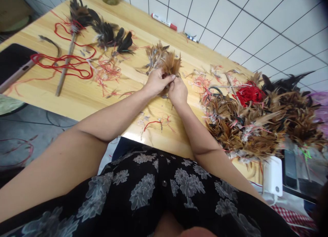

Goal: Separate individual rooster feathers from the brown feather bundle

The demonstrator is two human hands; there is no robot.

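Observation:
In the middle of the table, my left hand (156,82) and my right hand (178,91) meet, thumbs and fingers pinched together. Between them they grip the base of a bunch of brown feathers (172,63), its tips fanning away from me. Just left of it, against my left hand, lie more brown and grey feathers (155,54). My fingers hide the feathers' lower ends. Below my hands, scraps of red thread (153,123) and loose bits of feather lie on the wood.
Brown feather bundles (246,127) pile up at right, with red thread (249,93) on top. To the left are a stick with dark feathers (68,61), red cord (64,64), black feathers (110,35) and a phone (15,63). A red-capped marker (164,22) lies by the tiled wall (230,22).

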